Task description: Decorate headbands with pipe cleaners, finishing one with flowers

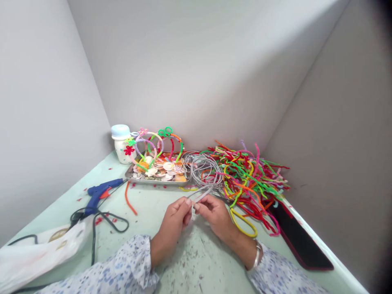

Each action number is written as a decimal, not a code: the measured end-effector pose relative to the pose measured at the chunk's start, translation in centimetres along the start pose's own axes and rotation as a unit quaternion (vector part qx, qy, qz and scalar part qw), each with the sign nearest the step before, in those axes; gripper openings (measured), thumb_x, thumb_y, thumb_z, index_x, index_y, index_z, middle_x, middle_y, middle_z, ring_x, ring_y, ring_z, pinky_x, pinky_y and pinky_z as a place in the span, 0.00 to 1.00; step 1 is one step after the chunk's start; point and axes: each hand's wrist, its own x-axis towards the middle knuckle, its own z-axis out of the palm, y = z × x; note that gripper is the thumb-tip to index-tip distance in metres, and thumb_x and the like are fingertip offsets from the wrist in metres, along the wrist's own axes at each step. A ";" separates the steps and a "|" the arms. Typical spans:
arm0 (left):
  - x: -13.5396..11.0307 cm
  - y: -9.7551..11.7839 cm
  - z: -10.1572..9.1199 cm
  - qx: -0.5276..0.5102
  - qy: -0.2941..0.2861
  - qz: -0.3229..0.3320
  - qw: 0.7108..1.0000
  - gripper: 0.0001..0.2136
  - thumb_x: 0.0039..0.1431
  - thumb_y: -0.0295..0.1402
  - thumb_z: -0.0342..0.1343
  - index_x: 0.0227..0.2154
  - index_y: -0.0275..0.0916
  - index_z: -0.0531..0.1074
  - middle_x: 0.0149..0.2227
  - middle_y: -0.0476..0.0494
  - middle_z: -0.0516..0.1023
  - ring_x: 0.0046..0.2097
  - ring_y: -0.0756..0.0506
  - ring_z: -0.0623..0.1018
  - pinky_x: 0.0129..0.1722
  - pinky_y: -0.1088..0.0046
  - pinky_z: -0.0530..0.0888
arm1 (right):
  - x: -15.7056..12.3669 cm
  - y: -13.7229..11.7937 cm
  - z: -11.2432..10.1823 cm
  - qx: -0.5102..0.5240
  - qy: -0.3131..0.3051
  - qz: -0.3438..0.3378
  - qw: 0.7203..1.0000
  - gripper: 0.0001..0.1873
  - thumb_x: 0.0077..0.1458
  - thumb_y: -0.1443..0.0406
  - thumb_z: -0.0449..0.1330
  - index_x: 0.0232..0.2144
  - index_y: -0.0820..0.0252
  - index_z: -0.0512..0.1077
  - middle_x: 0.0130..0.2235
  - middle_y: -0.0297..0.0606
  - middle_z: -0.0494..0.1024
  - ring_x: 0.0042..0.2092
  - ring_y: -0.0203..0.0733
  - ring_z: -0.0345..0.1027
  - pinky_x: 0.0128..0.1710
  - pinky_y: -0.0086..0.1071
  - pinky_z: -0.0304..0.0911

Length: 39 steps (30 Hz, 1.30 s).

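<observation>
My left hand (174, 218) and my right hand (214, 214) meet above the middle of the pale green table (171, 241), fingers pinched together. Both grip a thin grey wire (199, 195), which runs up and away from the fingertips towards a tangled coil of grey wire (203, 169). A yellow pipe cleaner loop (241, 222) lies just beyond my right hand. A loose orange pipe cleaner (130, 204) lies to the left of my left hand.
A heap of multicoloured pipe cleaners (251, 183) fills the back right. A metal tray (153, 181) holds seashells beside pipe-cleaner loops and a white jar (121, 143). A blue hot glue gun (101, 194) with black cord, a white plastic bag (39, 257) and a black phone (301, 239) lie nearby. Grey walls enclose the table.
</observation>
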 end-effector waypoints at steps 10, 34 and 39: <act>-0.2 0.2 0.2 -0.030 0.008 -0.025 0.999 0.17 0.57 0.45 0.49 0.21 0.38 0.59 0.16 0.56 0.57 0.18 0.55 0.55 0.17 0.79 0.52 | -0.3 0.5 -0.1 -0.063 0.005 -0.076 0.995 0.07 0.57 0.63 0.56 0.32 0.59 0.73 0.32 0.35 0.75 0.36 0.40 0.67 0.39 0.32 0.62; -1.2 0.4 0.7 -0.021 0.002 0.031 0.999 0.17 0.60 0.44 0.47 0.21 0.38 0.60 0.18 0.55 0.58 0.19 0.54 0.56 0.18 0.79 0.55 | -1.2 0.1 0.4 -0.062 0.054 -0.074 0.994 0.06 0.55 0.62 0.58 0.29 0.58 0.66 0.26 0.31 0.69 0.27 0.36 0.63 0.29 0.29 0.61; -1.3 0.5 0.6 0.018 0.025 0.054 0.998 0.17 0.60 0.42 0.47 0.20 0.38 0.60 0.18 0.55 0.58 0.20 0.53 0.57 0.20 0.78 0.56 | -1.4 -0.4 0.2 -0.065 0.021 -0.088 0.994 0.11 0.57 0.61 0.56 0.25 0.59 0.68 0.24 0.32 0.69 0.28 0.37 0.64 0.30 0.29 0.61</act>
